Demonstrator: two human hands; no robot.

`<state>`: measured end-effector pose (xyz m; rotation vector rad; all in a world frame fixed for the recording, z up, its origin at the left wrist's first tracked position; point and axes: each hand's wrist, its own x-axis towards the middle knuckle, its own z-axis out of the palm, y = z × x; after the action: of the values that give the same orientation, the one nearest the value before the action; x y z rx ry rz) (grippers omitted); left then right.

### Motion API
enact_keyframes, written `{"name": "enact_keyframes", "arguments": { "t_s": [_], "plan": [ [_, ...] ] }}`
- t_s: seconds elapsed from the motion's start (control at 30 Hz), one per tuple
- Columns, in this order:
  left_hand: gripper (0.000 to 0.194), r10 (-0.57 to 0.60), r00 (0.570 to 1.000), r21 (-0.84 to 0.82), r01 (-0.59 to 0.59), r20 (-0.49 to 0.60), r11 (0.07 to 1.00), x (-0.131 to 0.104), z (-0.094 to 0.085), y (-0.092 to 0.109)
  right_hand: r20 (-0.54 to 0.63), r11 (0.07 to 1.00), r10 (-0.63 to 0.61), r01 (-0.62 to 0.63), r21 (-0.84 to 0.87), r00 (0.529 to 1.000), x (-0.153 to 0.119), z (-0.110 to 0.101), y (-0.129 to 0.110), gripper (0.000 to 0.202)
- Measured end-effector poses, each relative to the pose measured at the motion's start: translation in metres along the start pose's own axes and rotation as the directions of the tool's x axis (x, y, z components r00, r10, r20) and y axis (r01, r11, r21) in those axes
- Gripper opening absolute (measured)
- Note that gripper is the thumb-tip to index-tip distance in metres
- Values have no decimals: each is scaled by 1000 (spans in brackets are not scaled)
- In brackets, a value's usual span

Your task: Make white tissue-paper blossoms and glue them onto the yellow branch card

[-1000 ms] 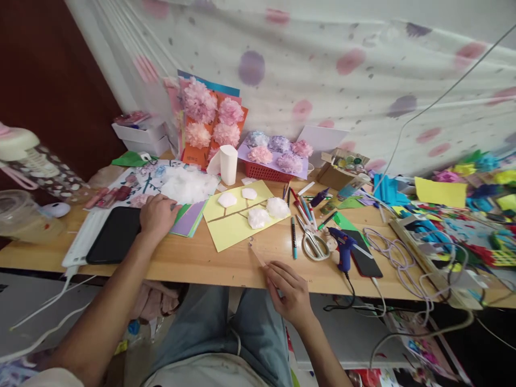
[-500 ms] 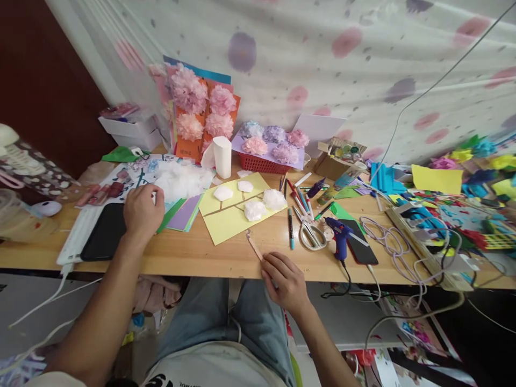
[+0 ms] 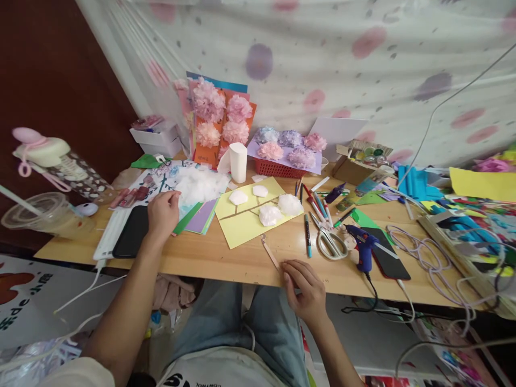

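My left hand [image 3: 163, 215] is closed at the near edge of a pile of white cotton stuffing [image 3: 198, 184], its fingers curled; what they pinch, if anything, is hidden. My right hand [image 3: 305, 287], at the table's front edge, grips the near end of a flat wooden craft stick [image 3: 270, 253]. The stick's far tip carries a small glossy blob and rests near a yellow sheet of paper [image 3: 236, 234]. Brown branches are on that sheet. Two flat white patches [image 3: 238, 198] and two puffy white cotton tufts [image 3: 270, 215] sit at the branch ends.
Right of the sheet are a teal marker [image 3: 308, 236], scissors [image 3: 332, 244], a blue glue gun [image 3: 363, 247] and a phone [image 3: 389, 258] with cables. Another phone [image 3: 131, 231] lies beside my left wrist. Behind stand a white tissue roll [image 3: 238, 162] and a red basket [image 3: 278, 170].
The view has swung left, so everything appears further right and the bottle and cup show more. Both hands keep nearly the same places on the table; the stick stays in my right hand.
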<state>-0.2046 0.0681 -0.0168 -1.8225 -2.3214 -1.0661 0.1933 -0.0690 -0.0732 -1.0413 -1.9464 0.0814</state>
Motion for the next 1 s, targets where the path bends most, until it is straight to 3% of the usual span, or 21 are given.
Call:
{"name": "enact_keyframes", "arguments": {
  "t_s": [0.13,0.2,0.3,0.37,0.43,0.53,0.67,0.77,0.9,1.0],
  "plan": [
    [40,-163,985,-297,172,56,939,-8,-14,-10,1,1000,7,-7,11,1000,1,1,-1,33],
    [40,-174,982,-314,190,76,930,-13,-23,-13,0,1000,3,-3,13,1000,1,1,-1,32],
    [36,-31,999,-22,32,45,999,-21,-38,-13,3,1000,-10,10,5,1000,1,2,-1,32],
    [36,59,991,226,-85,119,970,-26,-46,-9,10,1000,-11,11,-2,1000,1,1,-1,32],
    [42,59,969,373,-148,239,916,-29,-49,-5,15,1000,-4,4,0,1000,1,1,-1,32],
    [44,13,950,447,-159,312,880,-31,-48,-3,21,1000,12,-12,3,1000,1,1,-3,31],
    [38,58,950,429,-192,307,883,-29,-40,-14,16,999,37,-37,4,999,1,1,-4,29],
    [33,132,964,388,-215,230,896,-30,-38,-14,20,998,60,-60,9,998,0,1,-4,27],
    [29,165,977,246,-194,136,950,-36,-38,9,25,997,81,-81,8,996,-1,3,-6,24],
    [29,110,966,132,-144,232,981,-41,-32,29,26,996,94,-94,4,995,0,2,-7,23]
  ]
}}
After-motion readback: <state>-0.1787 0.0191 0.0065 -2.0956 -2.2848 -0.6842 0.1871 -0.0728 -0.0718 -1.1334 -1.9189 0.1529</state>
